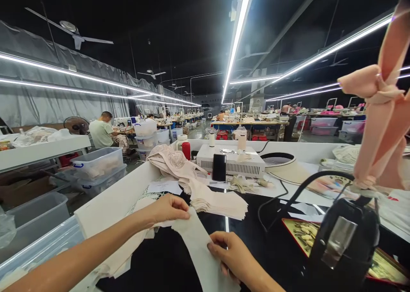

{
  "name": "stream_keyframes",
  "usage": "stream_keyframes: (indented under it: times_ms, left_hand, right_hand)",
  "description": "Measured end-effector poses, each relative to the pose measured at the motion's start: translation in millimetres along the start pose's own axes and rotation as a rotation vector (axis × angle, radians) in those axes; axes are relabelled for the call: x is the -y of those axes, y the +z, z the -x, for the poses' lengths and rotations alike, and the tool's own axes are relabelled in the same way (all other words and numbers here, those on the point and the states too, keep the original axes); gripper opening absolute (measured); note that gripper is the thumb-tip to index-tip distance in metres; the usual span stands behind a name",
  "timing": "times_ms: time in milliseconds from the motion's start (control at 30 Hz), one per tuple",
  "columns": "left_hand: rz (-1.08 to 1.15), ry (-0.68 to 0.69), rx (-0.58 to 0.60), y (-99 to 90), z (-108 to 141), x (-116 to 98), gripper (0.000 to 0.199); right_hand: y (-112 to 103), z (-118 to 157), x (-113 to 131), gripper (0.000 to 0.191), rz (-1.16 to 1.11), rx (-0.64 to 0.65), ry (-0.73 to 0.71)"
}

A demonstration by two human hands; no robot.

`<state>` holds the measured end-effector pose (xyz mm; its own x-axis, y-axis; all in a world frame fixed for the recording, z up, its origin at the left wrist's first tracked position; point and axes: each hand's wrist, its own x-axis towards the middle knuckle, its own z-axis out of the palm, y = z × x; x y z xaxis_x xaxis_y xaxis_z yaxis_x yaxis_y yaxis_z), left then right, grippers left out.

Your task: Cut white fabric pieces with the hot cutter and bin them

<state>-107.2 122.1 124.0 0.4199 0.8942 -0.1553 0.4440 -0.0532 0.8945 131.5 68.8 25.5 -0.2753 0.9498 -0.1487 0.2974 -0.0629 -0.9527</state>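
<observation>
A pale cream fabric piece point(199, 246) is stretched between my two hands over the black tabletop point(160, 262). My left hand point(169, 208) pinches its upper end between thumb and fingers. Lower down, my right hand point(229, 253) grips its right edge, thumb on top and some fingers hidden beneath. Just beyond lies a stack of cream fabric pieces point(221, 201), layered and trailing back to a lace-patterned pile point(171, 159). More cut cream pieces point(128, 251) spread under my left forearm.
A black machine point(346, 240) with pink knotted fabric point(381, 95) above it stands at the right, beside a red-rimmed tray point(297, 236). Behind the stack are a phone point(219, 167), a white box point(230, 157) and a visor point(283, 166). A co-worker point(104, 132) sits far left near plastic bins point(99, 164).
</observation>
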Motion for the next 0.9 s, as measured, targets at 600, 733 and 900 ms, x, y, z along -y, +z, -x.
stream_keyframes:
  times_ms: [600,733,900]
  left_hand:
    - [-0.306,0.472,-0.267,7.6,-122.6,30.5,0.014]
    - [-0.422,0.497,-0.213,2.1,-122.2,58.3,0.016]
    - [-0.54,0.548,-0.199,1.2,-116.0,61.3,0.018]
  right_hand:
    - [-105.5,-73.5,-21.8,0.029,0.468,-0.599,-0.49]
    - [-94.8,-83.2,-40.3,0.021,0.634,-0.509,-0.479]
    - [-96.6,-84.0,-46.1,0.015,0.778,-0.499,-0.462]
